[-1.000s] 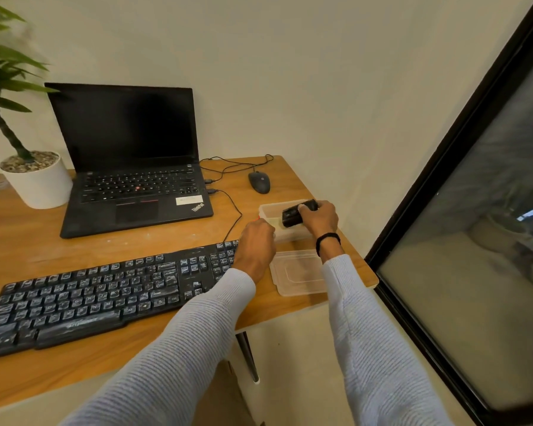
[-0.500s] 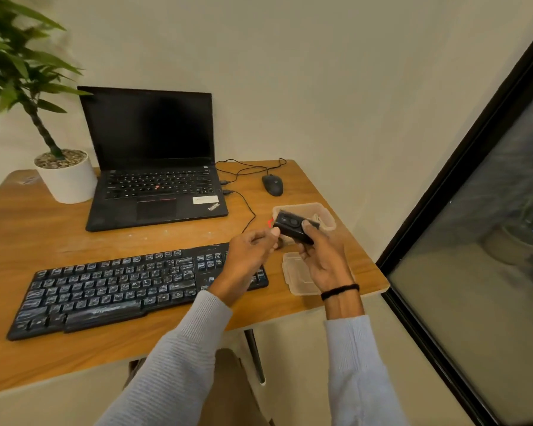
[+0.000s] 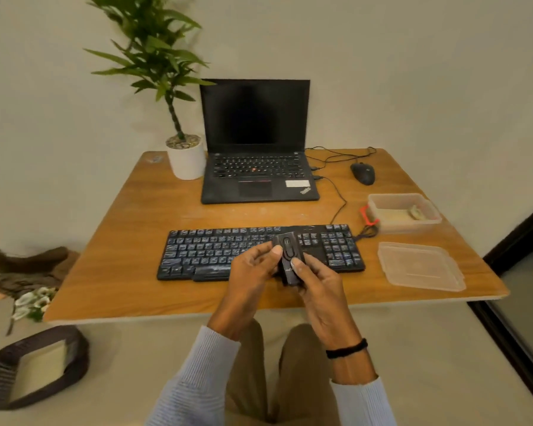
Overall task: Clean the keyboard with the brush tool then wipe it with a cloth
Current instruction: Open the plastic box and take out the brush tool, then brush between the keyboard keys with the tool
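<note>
Black wired keyboard (image 3: 216, 250): lies flat on the wooden table (image 3: 120, 272), in the near half, long side parallel to the near edge. Its cable leaves the far right corner. The right-of-centre keys are partly hidden behind the hands.

Small black block-shaped brush tool (image 3: 288, 256): held up above the keyboard's near right part, long axis pointing away from the person, an oval slider or button visible on its upper face. No bristles can be made out.

Left hand (image 3: 253, 272): fingers curled round the brush tool's left side, thumb tip on its left edge.

Right hand (image 3: 320, 281): grips the tool's near end from the right, thumb pressed on the upper face. A black band (image 3: 346, 348) circles this wrist.

Other items: an open black laptop (image 3: 256, 167), screen dark, stands at the far centre. A white pot with a green plant (image 3: 186, 158) is just left of it. A black mouse (image 3: 363, 173) sits far right. A clear plastic container (image 3: 403, 213) stands right of the keyboard with pale contents in its bottom, too blurred to identify. A small red item (image 3: 366, 215) touches its left wall. The clear plastic lid (image 3: 420, 265) lies flat nearer the person, apart from the container.
</note>
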